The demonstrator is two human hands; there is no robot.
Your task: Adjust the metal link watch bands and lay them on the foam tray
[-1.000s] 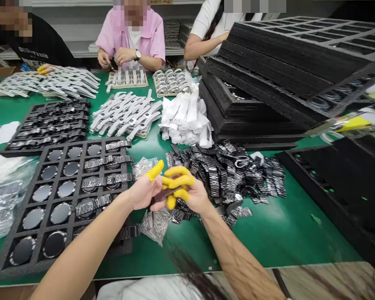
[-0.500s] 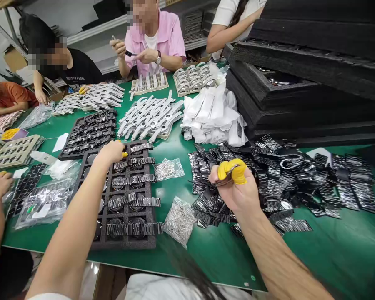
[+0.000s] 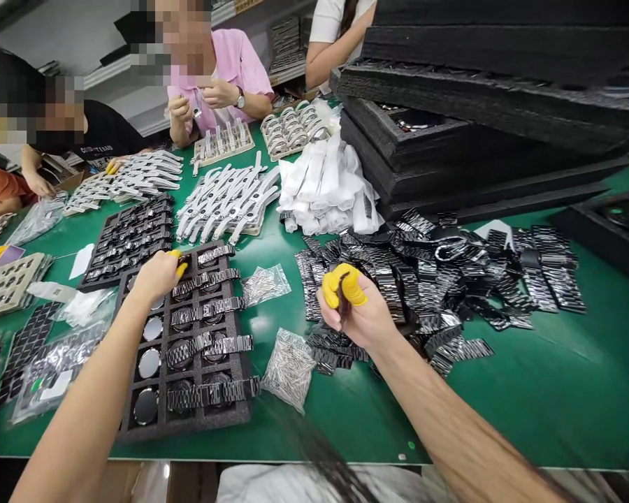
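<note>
My left hand (image 3: pixel 160 276), with yellow finger covers, is closed over the upper part of a black foam tray (image 3: pixel 189 429). Something dark shows at its fingertips, too hidden to make out. Round watch heads (image 3: pixel 149 363) lie in the tray's left column; black link watch bands (image 3: pixel 181 397) stretch across the columns to the right. To the right, my right hand (image 3: pixel 361 314) also wears yellow covers and pinches a black watch band (image 3: pixel 342 290), seen nearly edge-on. Behind and beside that hand is a loose heap of black link bands (image 3: pixel 419 279).
Bags of small metal pins (image 3: pixel 288 370) lie between tray and heap. Beyond are white-strapped watches (image 3: pixel 225 199), white wrapped bundles (image 3: pixel 328 185) and a second tray of black-banded watches (image 3: pixel 128 241). Tall black foam trays (image 3: pixel 482 154) stack at the right. Co-workers sit opposite and left.
The view has swung right, so the table appears shifted left. My right hand has turned, with the band now edge-on. My left hand stays over the tray's upper part.
</note>
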